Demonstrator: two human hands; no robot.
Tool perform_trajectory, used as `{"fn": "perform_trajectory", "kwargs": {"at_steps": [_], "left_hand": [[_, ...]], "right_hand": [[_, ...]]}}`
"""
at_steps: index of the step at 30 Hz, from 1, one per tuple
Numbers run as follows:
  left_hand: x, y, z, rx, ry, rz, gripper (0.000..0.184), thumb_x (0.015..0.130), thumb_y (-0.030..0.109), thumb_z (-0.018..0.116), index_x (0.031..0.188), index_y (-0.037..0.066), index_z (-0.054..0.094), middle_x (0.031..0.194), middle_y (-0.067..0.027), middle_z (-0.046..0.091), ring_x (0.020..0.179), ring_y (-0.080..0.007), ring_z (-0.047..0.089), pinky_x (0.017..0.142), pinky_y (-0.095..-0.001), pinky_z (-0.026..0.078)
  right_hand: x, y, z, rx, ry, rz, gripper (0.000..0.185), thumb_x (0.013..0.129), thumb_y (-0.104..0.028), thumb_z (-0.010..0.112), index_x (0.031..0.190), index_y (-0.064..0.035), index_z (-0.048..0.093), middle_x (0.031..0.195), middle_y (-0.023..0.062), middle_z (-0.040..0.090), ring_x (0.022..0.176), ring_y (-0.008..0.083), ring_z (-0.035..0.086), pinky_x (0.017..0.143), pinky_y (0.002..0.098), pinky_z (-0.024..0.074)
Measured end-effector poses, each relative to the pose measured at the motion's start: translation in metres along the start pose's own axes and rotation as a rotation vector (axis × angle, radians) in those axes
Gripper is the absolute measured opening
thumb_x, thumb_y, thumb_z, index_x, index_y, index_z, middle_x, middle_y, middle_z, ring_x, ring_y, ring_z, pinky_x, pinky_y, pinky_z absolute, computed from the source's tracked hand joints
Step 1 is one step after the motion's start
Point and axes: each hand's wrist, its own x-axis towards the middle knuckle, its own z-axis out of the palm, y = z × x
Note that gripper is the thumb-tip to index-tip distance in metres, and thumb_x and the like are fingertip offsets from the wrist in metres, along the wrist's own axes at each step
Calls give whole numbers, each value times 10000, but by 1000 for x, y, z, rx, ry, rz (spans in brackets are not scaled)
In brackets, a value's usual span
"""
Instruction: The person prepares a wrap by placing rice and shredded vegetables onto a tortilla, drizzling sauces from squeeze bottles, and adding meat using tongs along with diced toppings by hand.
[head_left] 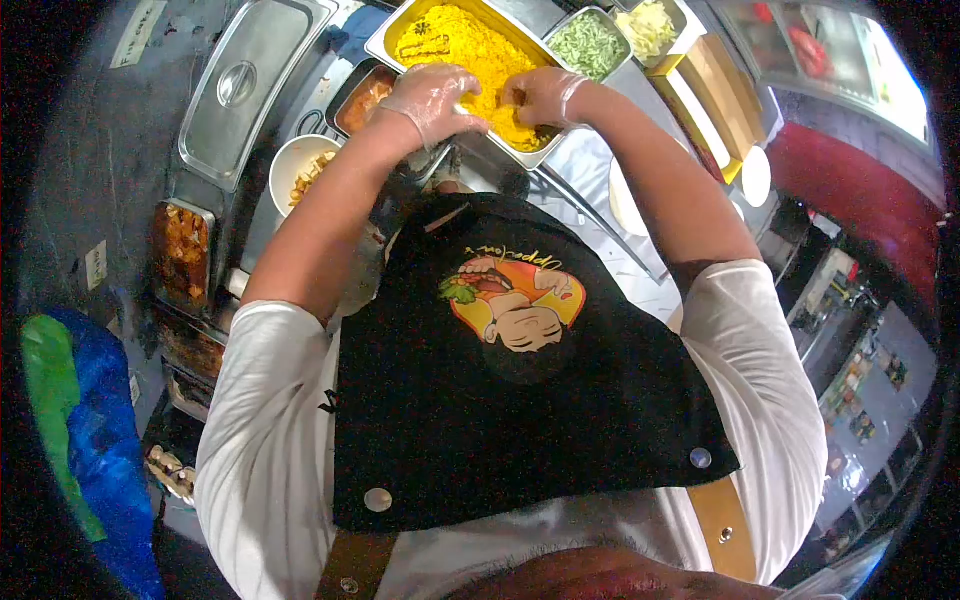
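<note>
A metal food pan (378, 46) at the top centre holds fine-grained yellow food (480, 55) that looks like rice. My left hand (437, 100), in a clear plastic glove, lies over the pan's near left rim. Its thumb is apart from its fingers, which reach over the yellow food. My right hand (545, 97), also gloved, reaches in from the right side. Its fingers are curled down against the yellow food, so their tips and anything within them are hidden.
Left of the pan are a container of orange food (368, 95), a white bowl (285, 178) with chopped pieces, and a metal lid (240, 90). Shredded green (590, 48) and pale yellow (650, 28) foods sit to the right, near a cardboard box (715, 90).
</note>
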Motion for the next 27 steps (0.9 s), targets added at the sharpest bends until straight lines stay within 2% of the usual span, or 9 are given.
{"fn": "perform_trajectory", "kwargs": {"at_steps": [5,9,10,12,14,21,23,25,27], "left_hand": [[0,-2,1,-133,134,-43,689,869,557,803,1358,89,677,1375,-203,676,1298,-390,620,1138,-476,468],[0,9,-1,-210,258,-112,700,875,466,849,1413,76,629,1439,-225,632,1349,-398,594,1161,-471,464],[1,13,0,-237,289,-119,649,899,428,829,1396,57,638,1458,-221,621,1367,-401,580,1170,-473,460],[0,23,1,-134,345,-88,642,911,413,814,1400,37,635,1472,-224,614,1376,-397,577,1176,-471,457],[-3,37,-4,-54,316,-55,670,939,429,766,1424,-8,618,1509,-232,590,1415,-406,549,1206,-480,426],[-20,45,6,130,233,-2,792,958,523,700,1520,-12,541,1600,-227,506,1515,-435,426,1255,-593,301],[-18,44,5,112,226,10,790,959,550,681,1531,22,546,1612,-216,496,1520,-445,415,1255,-621,282],[-16,42,2,102,244,22,793,959,566,670,1540,40,546,1617,-209,493,1522,-443,413,1258,-617,281],[-18,41,-3,167,178,67,801,952,572,675,1545,51,545,1628,-213,477,1532,-431,403,1265,-609,276]], "right_hand": [[-1,40,5,508,156,53,497,906,-350,737,1332,-97,699,1168,110,764,1014,245,737,939,371,580],[-17,26,15,1188,242,184,431,960,-242,710,1347,-56,678,1158,112,746,991,195,723,924,334,592],[-25,18,11,1399,191,169,390,1014,-155,698,1362,-13,593,1192,103,684,1078,201,702,942,299,601],[5,62,53,1190,361,-79,403,991,-143,732,1351,1,620,1239,125,688,1038,195,720,918,287,617],[-16,18,35,1724,409,173,409,991,-116,755,1347,14,600,1258,148,658,1030,237,738,899,294,649],[-15,-24,43,1863,438,187,374,1015,-97,717,1345,-15,562,1173,114,641,984,232,718,859,302,667],[6,-2,65,1616,497,98,314,1004,-85,721,1283,-11,598,1158,112,645,1004,210,713,841,306,661],[6,-11,57,1628,518,112,240,991,-77,728,1199,-7,632,1138,108,651,1019,187,707,829,314,648],[-4,-31,44,1896,496,235,154,975,-72,738,1092,-1,667,1114,102,657,1027,161,698,824,326,629]]}}
